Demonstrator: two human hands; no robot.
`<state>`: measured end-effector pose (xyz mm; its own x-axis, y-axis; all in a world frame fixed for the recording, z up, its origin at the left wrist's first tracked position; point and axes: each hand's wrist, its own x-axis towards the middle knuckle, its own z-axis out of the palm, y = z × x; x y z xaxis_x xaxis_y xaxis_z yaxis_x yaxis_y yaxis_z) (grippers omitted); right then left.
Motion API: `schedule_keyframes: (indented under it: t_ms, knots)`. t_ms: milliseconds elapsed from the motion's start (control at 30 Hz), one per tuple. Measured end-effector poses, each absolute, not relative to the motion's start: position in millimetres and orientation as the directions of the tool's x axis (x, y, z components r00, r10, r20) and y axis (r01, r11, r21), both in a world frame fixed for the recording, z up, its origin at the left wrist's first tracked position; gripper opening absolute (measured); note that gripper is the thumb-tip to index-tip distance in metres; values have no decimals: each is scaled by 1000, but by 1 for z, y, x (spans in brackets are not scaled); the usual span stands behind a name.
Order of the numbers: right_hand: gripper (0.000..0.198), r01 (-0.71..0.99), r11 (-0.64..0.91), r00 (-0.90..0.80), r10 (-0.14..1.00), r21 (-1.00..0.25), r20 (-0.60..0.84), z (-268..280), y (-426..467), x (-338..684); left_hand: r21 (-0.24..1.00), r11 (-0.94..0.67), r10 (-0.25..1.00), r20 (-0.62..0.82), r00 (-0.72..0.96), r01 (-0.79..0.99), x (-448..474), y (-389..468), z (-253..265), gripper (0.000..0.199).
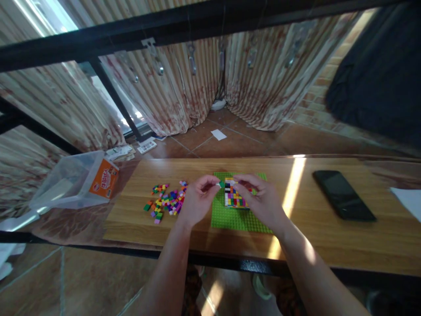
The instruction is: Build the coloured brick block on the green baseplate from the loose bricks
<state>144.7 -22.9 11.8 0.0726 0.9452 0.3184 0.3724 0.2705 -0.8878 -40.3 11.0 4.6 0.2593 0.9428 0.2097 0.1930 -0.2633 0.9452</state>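
A green baseplate (230, 221) lies on the wooden table, with a block of many-coloured toy bricks (232, 201) built up on it. My left hand (200, 197) pinches a small toy brick (221, 184), green with a white part, just left of that block. Over the block's right side is my right hand (258, 195), its thumb and fingers bent and reaching onto the bricks. Whether its fingertips hold a brick is hidden. To the left of my left hand spreads a loose pile of small coloured bricks (171, 201).
A dark smartphone (342, 195) lies on the table (305, 245) at right, beside a white paper (408, 199). Left of the table stands a clear plastic bin (72, 180) with an orange label. A black metal bar (197, 22) crosses above, before curtains (177, 96).
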Motion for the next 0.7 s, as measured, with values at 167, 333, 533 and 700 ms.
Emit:
schedule_keyframes:
  t_ms: [167, 333, 533, 700]
  knots:
    - [16, 262, 226, 28, 970, -938, 241, 15, -27, 138, 968, -227, 927, 183, 328, 102, -20, -2, 12, 10]
    - [10, 46, 164, 29, 986, -985, 165, 18, -28, 141, 978, -206, 923, 183, 339, 32, -13, 0, 14, 8]
    - [7, -94, 83, 31, 996, -992, 80, 17, -28, 146, 989, -135, 915, 146, 376, -56, -14, 2, 17, 7]
    - [21, -74, 110, 178, 979, -991, 96, 10, -23, 163, 996, -91, 951, 89, 297, -8, -17, 9, 12, 10]
